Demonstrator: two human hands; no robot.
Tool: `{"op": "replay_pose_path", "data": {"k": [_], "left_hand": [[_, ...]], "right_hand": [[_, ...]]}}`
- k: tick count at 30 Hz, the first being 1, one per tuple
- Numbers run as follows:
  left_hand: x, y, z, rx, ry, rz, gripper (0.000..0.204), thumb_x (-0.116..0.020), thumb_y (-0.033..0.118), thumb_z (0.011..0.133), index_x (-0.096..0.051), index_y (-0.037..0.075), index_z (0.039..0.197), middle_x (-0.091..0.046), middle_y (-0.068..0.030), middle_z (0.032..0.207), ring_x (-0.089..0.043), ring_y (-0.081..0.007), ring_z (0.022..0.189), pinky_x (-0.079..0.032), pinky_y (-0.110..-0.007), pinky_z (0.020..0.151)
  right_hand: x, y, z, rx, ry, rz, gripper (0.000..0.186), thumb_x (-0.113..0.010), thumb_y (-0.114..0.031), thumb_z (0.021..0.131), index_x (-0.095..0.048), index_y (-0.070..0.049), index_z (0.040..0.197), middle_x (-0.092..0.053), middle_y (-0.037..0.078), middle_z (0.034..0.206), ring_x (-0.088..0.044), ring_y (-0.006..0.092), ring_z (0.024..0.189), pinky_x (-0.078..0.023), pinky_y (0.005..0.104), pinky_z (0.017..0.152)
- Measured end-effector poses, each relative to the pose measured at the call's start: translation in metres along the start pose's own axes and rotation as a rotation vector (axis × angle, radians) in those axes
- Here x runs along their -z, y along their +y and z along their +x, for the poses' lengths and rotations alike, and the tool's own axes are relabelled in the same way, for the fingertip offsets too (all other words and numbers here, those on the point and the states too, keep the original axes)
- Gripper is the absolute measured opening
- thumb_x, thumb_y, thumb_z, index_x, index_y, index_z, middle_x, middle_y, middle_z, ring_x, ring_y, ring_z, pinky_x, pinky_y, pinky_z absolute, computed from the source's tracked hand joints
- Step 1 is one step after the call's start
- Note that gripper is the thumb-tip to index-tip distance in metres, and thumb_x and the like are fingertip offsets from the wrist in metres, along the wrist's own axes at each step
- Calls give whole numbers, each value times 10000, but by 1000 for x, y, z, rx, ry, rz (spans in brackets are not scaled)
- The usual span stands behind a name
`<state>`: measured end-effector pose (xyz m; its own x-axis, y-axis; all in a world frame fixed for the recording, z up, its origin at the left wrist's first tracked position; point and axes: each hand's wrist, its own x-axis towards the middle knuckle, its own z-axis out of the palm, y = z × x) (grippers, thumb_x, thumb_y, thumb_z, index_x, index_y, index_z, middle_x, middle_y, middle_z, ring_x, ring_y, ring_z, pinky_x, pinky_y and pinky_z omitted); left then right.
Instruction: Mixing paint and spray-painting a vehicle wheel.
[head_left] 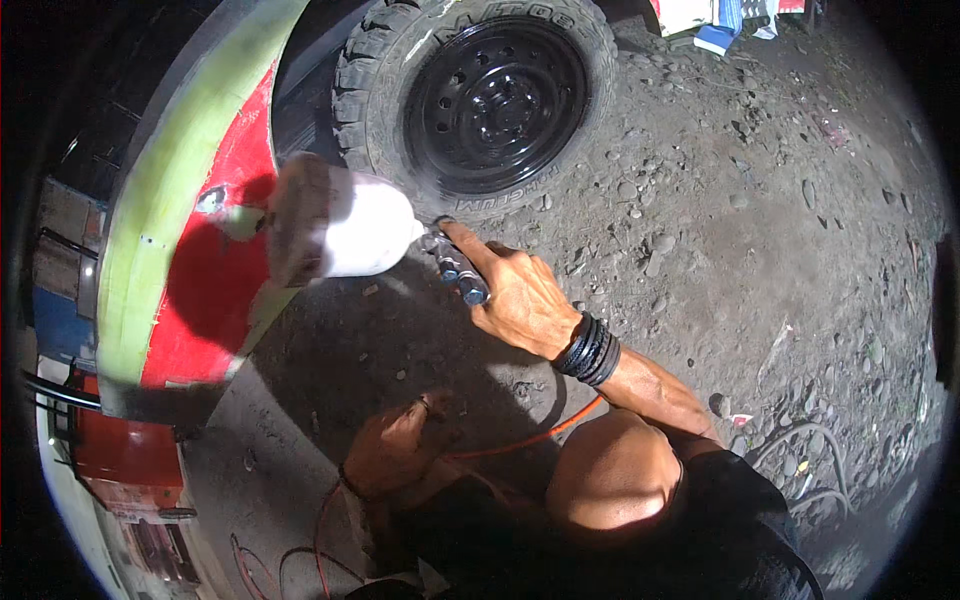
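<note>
My right hand (525, 300) grips a dark-handled spray gun (455, 265), its forefinger stretched along the top. The gun's large white cup (365, 225) extends left in front of a red and yellow-green painted panel (225, 270). The cup's left part looks brownish and blurred, and the nozzle cannot be made out clearly. Lower and in shadow, my left hand (395, 445) has curled fingers with a ring on one. What it may hold is hidden. An orange hose (540, 437) runs beside its fingers and shows again left of the wrist; whether the hand grips it I cannot tell.
A big tyre on a black wheel (500, 105) stands just beyond the gun. Stony grey ground (720, 230) spreads to the right. A grey hose (830, 450) curls at lower right. A rounded bare knee (615, 470) sits below my right forearm. Red bodywork (125, 450) is at lower left.
</note>
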<state>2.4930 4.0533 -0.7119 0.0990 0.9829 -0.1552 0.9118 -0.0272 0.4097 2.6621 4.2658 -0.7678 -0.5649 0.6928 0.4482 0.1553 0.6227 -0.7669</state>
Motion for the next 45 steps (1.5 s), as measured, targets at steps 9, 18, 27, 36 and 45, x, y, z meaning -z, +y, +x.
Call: {"op": "replay_pose_path", "data": {"k": [9, 18, 27, 36, 45], "left_hand": [[-2, -1, -2, 16, -18, 93, 415, -710, 303, 943, -625, 44, 1255, -734, -163, 1062, -721, -355, 960, -587, -438, 800], [-2, -1, 2, 110, -92, 20, 488, -608, 433, 1005, -599, 43, 1298, -735, -170, 1074, -723, -362, 946, -578, -454, 831], [4, 4, 2, 78, -105, 67, 498, -612, 438, 1008, -625, 30, 1294, -735, -201, 1048, -733, -355, 950, -591, -439, 816], [2, 0, 6, -119, -107, 160, 479, -629, 396, 1006, -621, -1, 1274, -733, -217, 998, -740, -357, 910, -601, -434, 747], [5, 0, 9, -272, -66, 223, 378, -652, 305, 997, -645, 35, 1262, -716, -220, 1099, -742, -346, 903, -616, -439, 715]], "right_hand": [[-4, 31, -15, -90, 23, -8, 722, -685, -68, 818, -444, -38, 1498, -711, 274, 854, -709, 470, 805, -581, 514, 736], [47, -9, 8, -140, 273, 327, 493, -670, -312, 1005, -561, -49, 1408, -734, 213, 1036, -745, 279, 922, -565, 386, 810], [28, 35, -4, -297, 183, 348, 557, -659, -390, 1003, -576, -28, 1418, -755, 190, 1013, -738, 249, 940, -554, 372, 856], [43, 28, -12, -440, 157, 412, 548, -654, -375, 1014, -577, -20, 1424, -685, 74, 829, -639, 144, 723, -531, 322, 703], [33, 75, -21, -540, 179, 391, 439, -665, -428, 1002, -708, -6, 1115, -601, 15, 706, -562, 122, 646, -469, 305, 620]]}}
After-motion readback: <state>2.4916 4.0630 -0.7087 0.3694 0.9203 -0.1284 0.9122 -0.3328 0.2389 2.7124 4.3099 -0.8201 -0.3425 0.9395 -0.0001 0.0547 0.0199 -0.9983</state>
